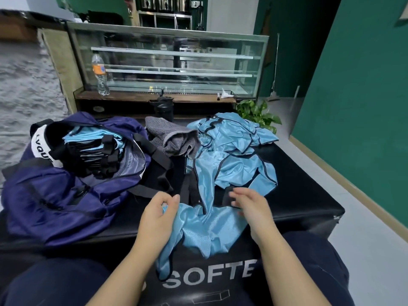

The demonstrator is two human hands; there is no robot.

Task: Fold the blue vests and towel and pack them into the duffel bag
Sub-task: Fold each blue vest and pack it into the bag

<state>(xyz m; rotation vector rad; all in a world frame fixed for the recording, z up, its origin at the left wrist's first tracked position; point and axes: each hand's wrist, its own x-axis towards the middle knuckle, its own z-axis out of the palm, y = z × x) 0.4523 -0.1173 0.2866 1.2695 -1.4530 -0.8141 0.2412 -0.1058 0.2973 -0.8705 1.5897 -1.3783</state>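
A navy duffel bag (pixel 61 195) lies open at the left of the black padded block (pixel 298 173), with folded light-blue vests (pixel 88 138) stacked inside. A crumpled grey towel (pixel 174 138) sits behind the middle. Loose light-blue vests (pixel 234 151) with black trim are heaped at the right. One vest (pixel 205 228) hangs over the near edge. My left hand (pixel 159 215) pinches this vest's fabric at its left. My right hand (pixel 251 208) hovers at the vest's black strap, blurred, fingers loosely curled.
A glass display case (pixel 172 62) stands behind the block, with a water bottle (pixel 100 74) on its ledge. A black cup (pixel 165 107) and a green plant (pixel 258 113) sit beyond the far edge. Grey floor and a green wall lie to the right.
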